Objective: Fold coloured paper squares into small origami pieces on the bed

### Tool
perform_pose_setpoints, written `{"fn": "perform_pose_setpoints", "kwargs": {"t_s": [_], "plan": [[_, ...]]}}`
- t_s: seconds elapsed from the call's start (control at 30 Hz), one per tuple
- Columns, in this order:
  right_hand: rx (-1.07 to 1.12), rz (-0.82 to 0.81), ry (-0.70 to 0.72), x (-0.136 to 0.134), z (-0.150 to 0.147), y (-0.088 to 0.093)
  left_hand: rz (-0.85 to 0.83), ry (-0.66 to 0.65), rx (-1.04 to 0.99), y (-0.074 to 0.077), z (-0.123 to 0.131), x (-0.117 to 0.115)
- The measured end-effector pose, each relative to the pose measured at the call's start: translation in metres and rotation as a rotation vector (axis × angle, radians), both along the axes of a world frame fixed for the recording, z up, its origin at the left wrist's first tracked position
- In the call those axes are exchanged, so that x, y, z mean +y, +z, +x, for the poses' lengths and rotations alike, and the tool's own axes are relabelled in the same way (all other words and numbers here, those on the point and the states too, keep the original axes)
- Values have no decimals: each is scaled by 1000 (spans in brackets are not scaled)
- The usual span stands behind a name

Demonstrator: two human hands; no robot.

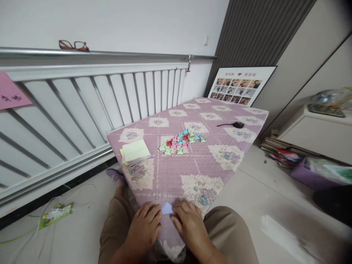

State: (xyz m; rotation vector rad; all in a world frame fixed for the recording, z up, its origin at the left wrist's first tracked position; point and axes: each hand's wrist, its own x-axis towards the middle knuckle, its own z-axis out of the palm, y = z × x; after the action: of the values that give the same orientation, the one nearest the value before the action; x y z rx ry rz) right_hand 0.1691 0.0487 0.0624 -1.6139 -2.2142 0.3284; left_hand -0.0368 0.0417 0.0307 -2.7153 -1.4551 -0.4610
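A small piece of pale lilac paper [166,208], folded into a triangle, lies near the close corner of the table. My left hand [147,223] covers its left edge with curled fingertips pressing on it. From the other side, my right hand [190,222] holds the right edge, thumb bent towards the paper's lower side. The paper's outer corners are hidden under the fingers. Farther up the table sits a cluster of small folded paper pieces [180,141] in red, pink, blue and green. To their left is a stack of square coloured paper sheets [135,151], pale yellow on top.
The table [172,172] has a purple flowered cloth, with a black spoon-like object [238,125] at its far right. A white radiator [132,91] runs along the left, glasses [73,45] on the pipe above. A power strip [56,215] and cables lie on the floor.
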Motion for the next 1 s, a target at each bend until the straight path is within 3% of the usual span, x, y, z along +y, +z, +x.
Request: {"fn": "perform_pose_setpoints", "kwargs": {"t_s": [0.17, 0.33, 1.0], "plan": [[-43, -63, 53, 20, -4, 8, -222, 70, -22, 18, 15, 14], [-129, -78, 208, 34, -2, 9, -299, 101, -22, 29, 22, 24], [-175, 16, 266, 38, -7, 18, -164, 76, -15, 25, 19, 29]]}}
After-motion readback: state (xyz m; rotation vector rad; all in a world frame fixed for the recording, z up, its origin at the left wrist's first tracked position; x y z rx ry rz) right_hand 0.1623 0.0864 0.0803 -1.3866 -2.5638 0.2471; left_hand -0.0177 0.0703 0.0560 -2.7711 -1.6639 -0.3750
